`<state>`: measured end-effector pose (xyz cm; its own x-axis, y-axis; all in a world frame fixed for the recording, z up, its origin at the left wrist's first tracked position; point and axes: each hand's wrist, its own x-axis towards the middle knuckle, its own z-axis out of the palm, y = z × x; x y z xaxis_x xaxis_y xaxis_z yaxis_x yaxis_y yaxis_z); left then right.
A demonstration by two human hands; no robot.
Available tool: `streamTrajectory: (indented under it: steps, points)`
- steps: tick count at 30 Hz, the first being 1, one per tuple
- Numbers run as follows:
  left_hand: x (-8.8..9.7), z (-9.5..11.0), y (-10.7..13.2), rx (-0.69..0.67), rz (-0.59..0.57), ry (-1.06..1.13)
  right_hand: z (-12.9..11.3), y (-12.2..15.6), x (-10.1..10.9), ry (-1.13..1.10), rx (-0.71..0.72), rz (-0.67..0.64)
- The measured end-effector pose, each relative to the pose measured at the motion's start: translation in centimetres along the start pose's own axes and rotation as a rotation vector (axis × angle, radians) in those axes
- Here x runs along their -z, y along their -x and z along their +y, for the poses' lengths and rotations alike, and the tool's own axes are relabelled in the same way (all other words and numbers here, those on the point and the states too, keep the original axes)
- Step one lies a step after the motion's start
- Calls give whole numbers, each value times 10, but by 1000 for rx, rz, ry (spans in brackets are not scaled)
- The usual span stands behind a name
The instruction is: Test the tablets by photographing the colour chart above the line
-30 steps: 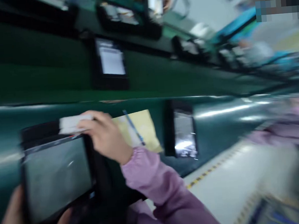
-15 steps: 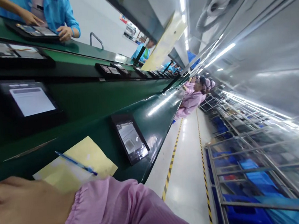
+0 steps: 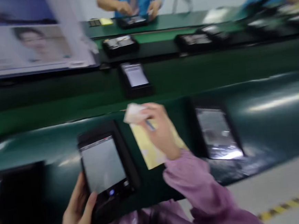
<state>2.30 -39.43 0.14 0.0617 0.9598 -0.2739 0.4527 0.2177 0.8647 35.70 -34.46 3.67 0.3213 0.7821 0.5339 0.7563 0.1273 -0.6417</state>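
My left hand point(image 3: 78, 214) grips the lower left corner of a black tablet point(image 3: 105, 165) resting on the dark green bench point(image 3: 171, 189); its grey screen faces up. My right hand point(image 3: 158, 132), in a pink sleeve, is closed on a small white cloth point(image 3: 134, 113) just right of the tablet's top. Beneath that hand lies a yellow sheet point(image 3: 152, 153) with a blue pen point(image 3: 150, 125) partly hidden. The picture is blurred by motion.
Another tablet point(image 3: 217, 134) lies to the right on the bench. A lit tablet point(image 3: 135, 77) and black trays point(image 3: 119, 45) sit on the green conveyor point(image 3: 60, 95) behind. A person in blue point(image 3: 130, 3) handles a device across the line. A printed sheet point(image 3: 30, 38) hangs at upper left.
The view swung back from the aisle down to the bench. The tablet and my left hand are in view again, and my right hand holds the white cloth right of the tablet's top.
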Motion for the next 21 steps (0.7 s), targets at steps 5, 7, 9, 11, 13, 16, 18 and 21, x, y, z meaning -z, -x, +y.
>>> streamTrajectory:
  steps: [5, 7, 9, 11, 13, 16, 18, 21]
  points:
    - [8, -12, -4, 92, 91, 93, 53, 8, 52, 10, -474, 68]
    - [5, -11, -4, 94, 96, 111, 65, 15, 67, 92, -607, -16]
    - [2, -8, -1, 104, 104, 134, 70, 22, 75, 171, -631, -93]
    - [-1, -4, 4, 96, 97, 149, 67, 26, 75, 269, -542, -115]
    - [-4, -3, 9, 82, 88, 152, 56, 25, 68, 315, -401, -89]
    - [-8, -4, 15, 35, 67, 138, 31, 21, 53, 248, -238, -72]
    - [-11, -6, 18, -5, 54, 113, 15, 20, 43, 202, -190, -131]
    - [-15, -8, 19, -54, 31, 36, -3, 24, 30, 112, -200, -277]
